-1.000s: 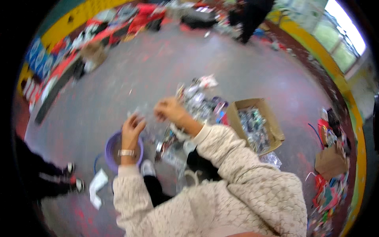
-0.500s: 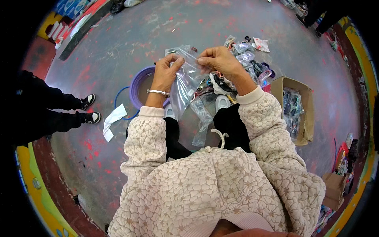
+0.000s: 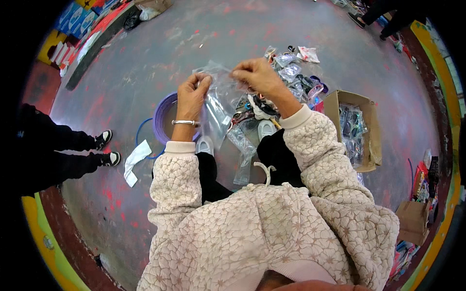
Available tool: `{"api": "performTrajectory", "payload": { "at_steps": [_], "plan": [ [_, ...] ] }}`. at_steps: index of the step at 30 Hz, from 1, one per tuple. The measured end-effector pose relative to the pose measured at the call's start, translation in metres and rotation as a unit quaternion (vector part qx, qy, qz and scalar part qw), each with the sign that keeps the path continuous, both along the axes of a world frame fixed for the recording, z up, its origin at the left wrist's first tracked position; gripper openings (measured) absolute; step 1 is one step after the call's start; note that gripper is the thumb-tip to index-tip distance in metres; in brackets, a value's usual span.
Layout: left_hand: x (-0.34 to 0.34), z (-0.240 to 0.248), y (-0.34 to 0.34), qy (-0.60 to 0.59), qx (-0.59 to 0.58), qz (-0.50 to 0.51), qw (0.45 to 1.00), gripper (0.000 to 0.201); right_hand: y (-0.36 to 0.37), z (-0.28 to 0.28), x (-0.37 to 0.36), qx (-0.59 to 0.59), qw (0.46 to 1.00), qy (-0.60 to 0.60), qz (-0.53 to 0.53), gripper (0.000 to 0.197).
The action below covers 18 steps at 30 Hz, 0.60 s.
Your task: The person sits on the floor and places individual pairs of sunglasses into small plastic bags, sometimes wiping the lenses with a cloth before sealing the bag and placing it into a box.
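A clear plastic bag [image 3: 214, 109] hangs between my hands, above my white shoes. My left hand [image 3: 192, 96], with a silver bangle at the wrist, pinches the bag's upper left side between thumb and fingers. At the upper right side, my right hand [image 3: 261, 77] is closed in a pinch on the bag, its fingertips slightly blurred. Another clear plastic bag [image 3: 242, 154] lies on the floor between my feet. Behind and to the right of my hands spreads a pile of sunglasses [image 3: 303, 86], many in clear wrappers.
Left of my feet stands a purple basin [image 3: 159, 116], with a blue hoop and a white cloth [image 3: 137, 160] beside it. An open cardboard box [image 3: 371, 131] of wrapped glasses is at my right. One person's legs [image 3: 77, 136] are at the left, another's [image 3: 388, 19] at the far right.
Both hands and the bag have shifted slightly left in the picture, as has the whole scene. The bag's upper part looks spread a little more between the hands.
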<state>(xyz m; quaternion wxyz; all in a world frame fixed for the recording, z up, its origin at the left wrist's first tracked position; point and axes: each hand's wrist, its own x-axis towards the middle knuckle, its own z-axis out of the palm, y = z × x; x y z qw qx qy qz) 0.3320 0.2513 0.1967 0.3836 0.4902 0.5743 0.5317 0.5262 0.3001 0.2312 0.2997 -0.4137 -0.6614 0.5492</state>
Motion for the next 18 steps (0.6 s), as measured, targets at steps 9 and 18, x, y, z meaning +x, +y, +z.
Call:
{"api": "performTrajectory", "payload": {
  "at_steps": [9,18],
  "plan": [
    [-0.001,0.005,0.000,0.071,0.043,0.041,0.996,0.018,-0.017,-0.025,-0.022,0.418,0.893,-0.164,0.026,0.015],
    [0.020,0.004,-0.004,-0.028,0.064,-0.065,0.995,0.011,-0.009,-0.012,0.005,0.252,0.965,0.025,-0.064,0.014]
  ]
}}
